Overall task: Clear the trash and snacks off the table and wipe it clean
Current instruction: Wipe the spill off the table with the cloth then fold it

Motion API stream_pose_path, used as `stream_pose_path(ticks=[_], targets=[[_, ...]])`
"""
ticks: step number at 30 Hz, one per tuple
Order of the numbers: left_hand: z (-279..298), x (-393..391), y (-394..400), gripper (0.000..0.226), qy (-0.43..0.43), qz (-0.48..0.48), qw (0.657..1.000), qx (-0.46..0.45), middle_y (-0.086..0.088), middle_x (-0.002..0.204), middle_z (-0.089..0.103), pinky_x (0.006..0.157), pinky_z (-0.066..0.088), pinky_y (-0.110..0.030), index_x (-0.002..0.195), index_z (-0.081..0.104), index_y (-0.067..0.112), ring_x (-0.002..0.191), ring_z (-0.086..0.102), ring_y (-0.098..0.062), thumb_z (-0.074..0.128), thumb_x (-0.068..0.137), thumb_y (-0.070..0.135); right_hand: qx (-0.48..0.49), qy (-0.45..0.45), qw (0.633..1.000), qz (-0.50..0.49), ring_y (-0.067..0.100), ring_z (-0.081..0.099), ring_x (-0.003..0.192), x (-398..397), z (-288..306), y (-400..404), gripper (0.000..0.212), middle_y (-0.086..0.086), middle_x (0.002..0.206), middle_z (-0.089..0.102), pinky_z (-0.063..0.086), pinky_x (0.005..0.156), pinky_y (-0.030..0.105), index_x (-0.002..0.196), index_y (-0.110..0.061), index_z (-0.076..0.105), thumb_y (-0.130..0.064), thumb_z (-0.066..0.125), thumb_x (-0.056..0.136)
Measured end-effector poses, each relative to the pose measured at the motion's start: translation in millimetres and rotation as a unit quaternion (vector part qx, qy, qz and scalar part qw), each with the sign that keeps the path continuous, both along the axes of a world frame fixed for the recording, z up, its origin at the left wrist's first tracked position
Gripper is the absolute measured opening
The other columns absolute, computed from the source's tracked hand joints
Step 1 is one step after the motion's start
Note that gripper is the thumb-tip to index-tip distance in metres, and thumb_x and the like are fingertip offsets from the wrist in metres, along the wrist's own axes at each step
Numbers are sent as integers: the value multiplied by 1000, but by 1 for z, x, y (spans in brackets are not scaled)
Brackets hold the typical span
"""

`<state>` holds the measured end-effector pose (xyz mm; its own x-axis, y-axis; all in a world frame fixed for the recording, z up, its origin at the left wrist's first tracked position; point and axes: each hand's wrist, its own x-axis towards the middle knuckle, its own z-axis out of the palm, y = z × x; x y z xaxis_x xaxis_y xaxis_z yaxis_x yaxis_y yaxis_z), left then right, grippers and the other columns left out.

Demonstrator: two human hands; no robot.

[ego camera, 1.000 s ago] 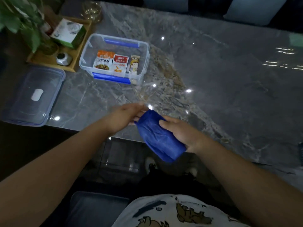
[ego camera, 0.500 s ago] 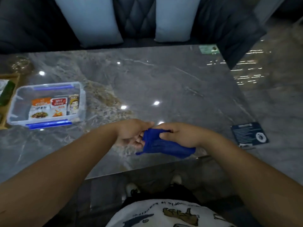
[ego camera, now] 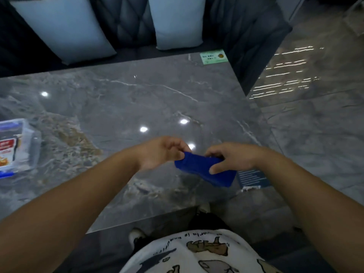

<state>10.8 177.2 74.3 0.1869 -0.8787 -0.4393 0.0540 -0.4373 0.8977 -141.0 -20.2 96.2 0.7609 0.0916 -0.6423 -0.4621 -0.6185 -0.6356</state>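
Observation:
A folded blue cloth (ego camera: pixel 199 168) hangs just above the grey marble table (ego camera: pixel 137 99), near its front right part. My left hand (ego camera: pixel 163 152) pinches the cloth's left end. My right hand (ego camera: pixel 230 158) grips it from above, thumb on the near side. At the far left edge of view stands a clear plastic box (ego camera: pixel 29 142) with blue clips; snack packets (ego camera: pixel 6 152) lie inside it, partly cut off by the frame.
A dark printed card (ego camera: pixel 254 178) lies at the table's front right corner, partly behind the cloth. A green sticker (ego camera: pixel 213 56) marks the far right corner. Beyond the far edge is a dark sofa with two pale cushions (ego camera: pixel 65 28). Glossy floor lies to the right.
My view has swung right, so the box has slid to the left edge and the tray and lid are out of sight. Both hands carried the cloth rightward over the table.

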Motion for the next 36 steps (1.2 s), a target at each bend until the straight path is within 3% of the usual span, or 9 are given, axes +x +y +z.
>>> stream_pose_path(ticks=[2,7,11,14,18,24,28,30,36], targets=[[2,-11,-23,24,-57,24,998,-13,11,75,66,72,44,-19,92,65,23,72,56,-4,55,92,1,-52,-28,998,24,11,62,90,-7,0,-29,28,-11,100,65,44,69,20,113,-32,60,-34,66,86],[9,-33,-62,21,-195,44,979,-49,17,79,63,70,45,-24,94,61,36,71,55,-6,54,92,16,-142,-134,980,49,17,60,99,-21,-9,-73,63,-1,122,62,47,82,28,142,-44,30,-29,62,89],[16,-38,-72,22,-308,46,947,-79,19,93,58,80,44,-18,99,57,39,86,56,-2,52,91,19,-154,-222,961,64,18,59,102,-23,-19,-90,37,-1,119,64,37,74,24,127,-29,54,-22,58,91],[14,-41,-74,22,-385,39,917,-99,14,96,55,80,40,-13,108,61,23,86,54,-1,55,91,9,-195,-290,935,62,23,57,110,-25,-20,-94,33,5,124,62,43,91,32,123,-20,62,-19,62,90],[15,-41,-76,25,-458,20,880,-124,1,100,57,80,44,-23,113,61,11,88,56,-12,54,90,3,-247,-428,869,27,34,62,96,-28,-19,-95,25,15,110,66,49,83,42,98,-7,72,-11,78,74],[16,-50,-78,26,-573,-15,814,-97,-17,93,61,70,48,-37,110,65,2,77,59,-33,56,86,2,-265,-479,837,9,25,57,79,-27,-16,-103,14,7,86,66,47,71,38,86,-9,68,-17,76,78],[12,-55,-76,24,-593,-5,803,-64,-12,91,59,70,43,-37,101,65,7,78,57,-31,49,85,14,-236,-435,869,11,24,60,70,-28,-15,-96,10,5,78,65,46,67,30,82,-10,65,-13,74,79],[8,-58,-74,24,-578,10,815,-44,-9,94,59,73,44,-40,99,62,9,82,57,-30,49,83,21,-210,-413,886,6,23,60,65,-29,-12,-92,9,5,75,65,52,59,37,84,-10,63,-13,71,82],[-15,-75,-74,47,-519,-18,854,-14,0,102,65,86,40,-38,120,58,14,97,60,-24,61,82,42,-188,-355,916,14,23,62,68,-28,2,-88,14,4,79,68,50,62,38,95,-14,62,-25,65,87]])
